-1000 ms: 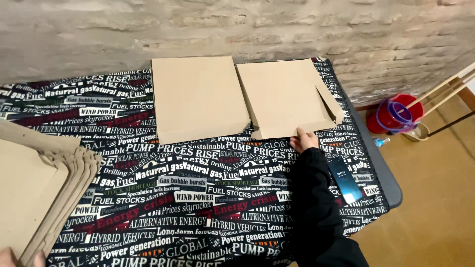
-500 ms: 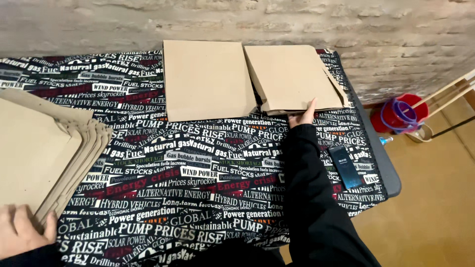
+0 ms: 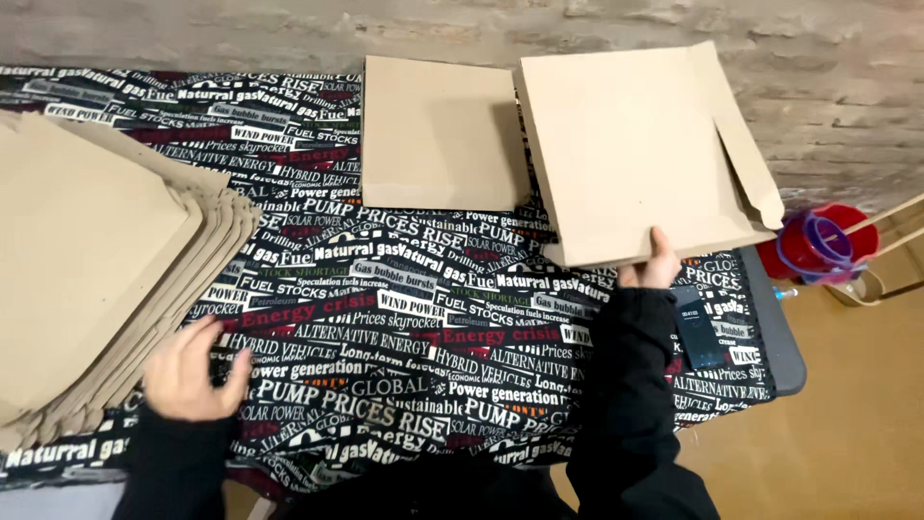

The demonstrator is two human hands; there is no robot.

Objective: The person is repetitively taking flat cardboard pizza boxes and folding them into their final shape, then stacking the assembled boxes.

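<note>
Cardboard is what both my hands are busy with. My right hand (image 3: 653, 265) grips the near edge of a flat brown box blank (image 3: 640, 154), fingers curled under it and thumb on top, and where the blank lay flat on the tabletop (image 3: 423, 318) a moment ago, its near edge is now lifted clear of the printed cloth, with its side flap (image 3: 746, 144) sticking out toward the brick wall (image 3: 828, 87). So this piece is now in hand and free of the surface, though its far edge still seems to rest near the wall. A second flat blank (image 3: 438, 135) lies just beside it on the left, their edges nearly touching. My left hand (image 3: 192, 371) has come into view at the near corner of the tall stack of blanks (image 3: 87, 260), fingers loosely spread and resting open by the stack's edge, gripping nothing. Between the stack and the two blanks the cloth offers open room. On the right the tabletop ends close by, with a dark phone (image 3: 695, 332) lying near that edge just beside my right sleeve, and a red bucket (image 3: 818, 246) on the floor beyond it.
</note>
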